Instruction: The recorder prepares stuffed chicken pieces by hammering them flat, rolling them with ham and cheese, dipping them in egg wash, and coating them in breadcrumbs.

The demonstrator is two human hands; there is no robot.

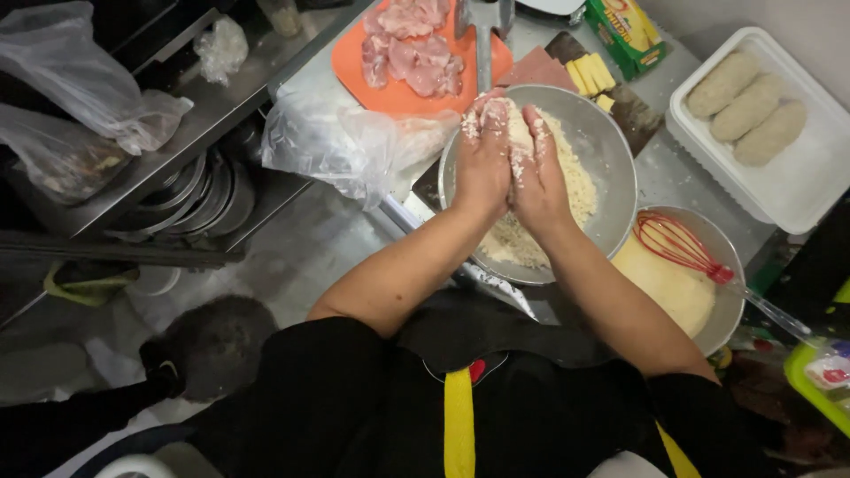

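Both hands were pressed together over the metal bowl of breadcrumbs, the left hand and right hand clamped around a crumb-coated roll, mostly hidden between the palms. It looked soft, light and crumbly, best cupped along its sides. Three finished rolls lay in the white tray, far right.
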